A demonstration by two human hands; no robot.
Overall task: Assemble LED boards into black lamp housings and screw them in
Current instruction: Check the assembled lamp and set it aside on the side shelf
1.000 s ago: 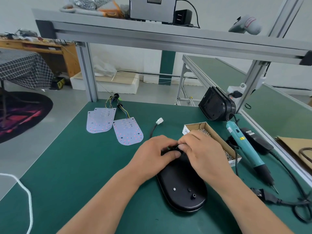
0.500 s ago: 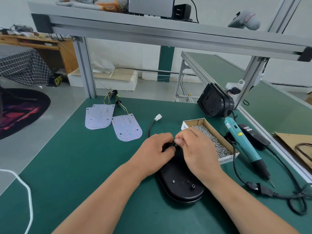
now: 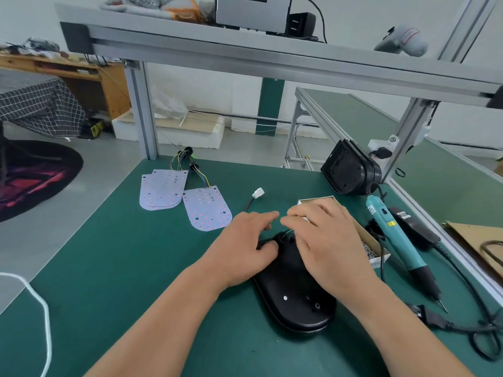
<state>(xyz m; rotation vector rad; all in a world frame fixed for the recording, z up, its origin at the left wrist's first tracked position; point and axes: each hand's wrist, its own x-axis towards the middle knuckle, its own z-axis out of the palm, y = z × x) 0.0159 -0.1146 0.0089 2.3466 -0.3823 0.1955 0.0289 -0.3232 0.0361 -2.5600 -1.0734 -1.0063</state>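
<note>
Green mat (image 3: 109,268) under an aluminium frame (image 3: 272,63). Toward the front edge, right of centre: black housing (image 3: 294,295), back side up, probably so the cable end can be worked. On its far end, left hand (image 3: 245,251), thumb against it, fingers nearly straight, pinching nothing visible. Over the same end, right hand (image 3: 324,240), fingers spread and relaxed; underside hidden. Just right, screw box (image 3: 374,250) and driver (image 3: 394,235), likely kept within reach. Toward the far edge, left of centre, LED boards (image 3: 206,208) in 2 lots, waiting. At the far-right corner, second housing (image 3: 348,170).
</note>
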